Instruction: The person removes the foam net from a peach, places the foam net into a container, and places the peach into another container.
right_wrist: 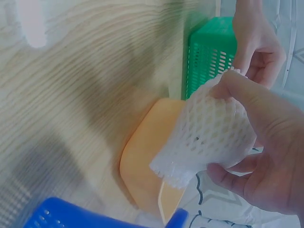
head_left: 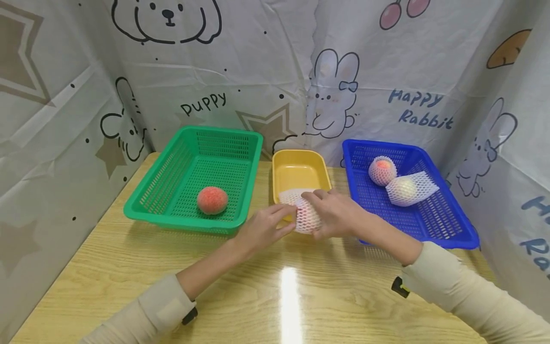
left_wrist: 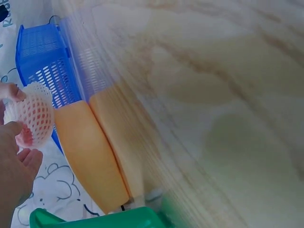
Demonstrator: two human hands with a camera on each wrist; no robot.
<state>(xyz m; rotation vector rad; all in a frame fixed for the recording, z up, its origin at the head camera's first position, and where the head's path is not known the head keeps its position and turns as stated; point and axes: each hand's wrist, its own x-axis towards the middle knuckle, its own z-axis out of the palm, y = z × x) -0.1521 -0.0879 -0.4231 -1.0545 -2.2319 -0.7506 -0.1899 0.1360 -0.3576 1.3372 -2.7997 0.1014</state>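
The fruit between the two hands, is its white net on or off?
On, at least mostly: the white net wraps around the fruit, whose pink shows through the holes.

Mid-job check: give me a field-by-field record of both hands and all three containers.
Left hand: fingers at the held fruit
Right hand: gripping the held fruit, which is in netting
Green basket: one bare red fruit
Yellow tray: between the baskets, partly hidden
Blue basket: reddish fruit and pale fruit, each in netting
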